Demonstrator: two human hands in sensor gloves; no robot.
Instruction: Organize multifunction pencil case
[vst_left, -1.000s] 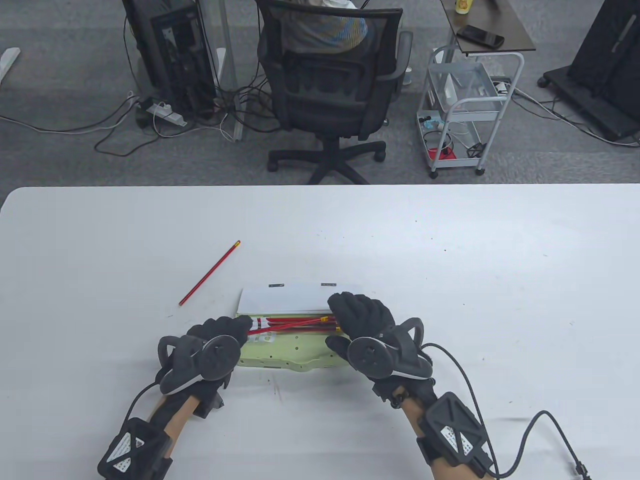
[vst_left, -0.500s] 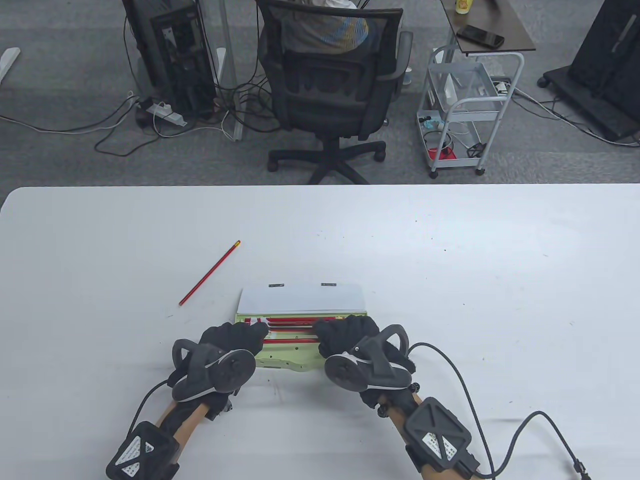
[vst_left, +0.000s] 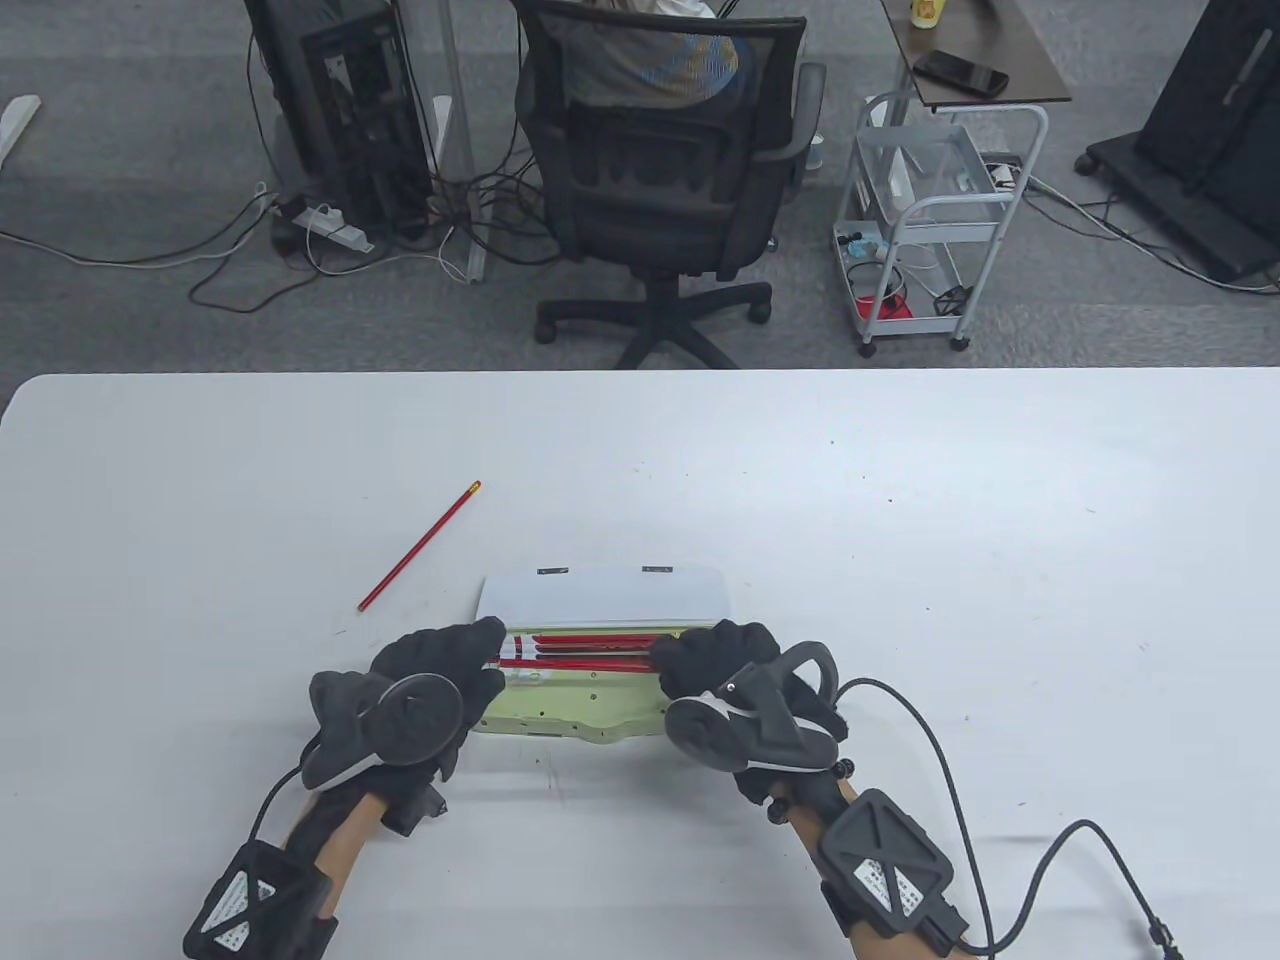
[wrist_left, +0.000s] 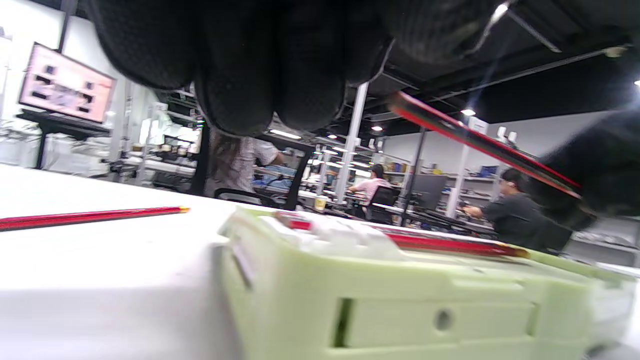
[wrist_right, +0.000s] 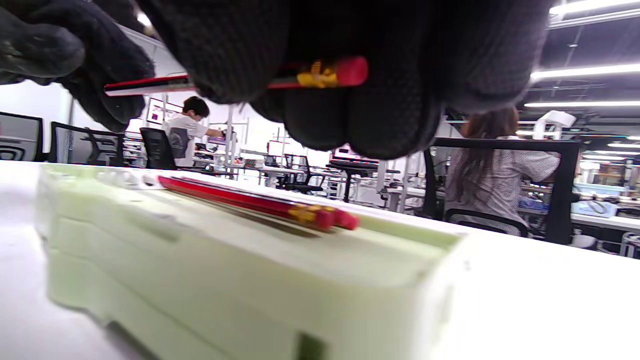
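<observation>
A light green pencil case lies open near the table's front, its white lid folded back. Several red pencils lie lengthwise in its top tray, also seen in the right wrist view. My left hand is at the case's left end and my right hand at its right end. Together they hold one red pencil by its ends, just above the tray. Its eraser end sits between my right fingers. Another red pencil lies loose on the table, to the case's far left.
The white table spreads wide around the case. Beyond its far edge stand an office chair, a white cart and floor cables.
Both hands moved from the case's middle out to its ends. The pencils that lay crossed a second ago now lie straight in the tray.
</observation>
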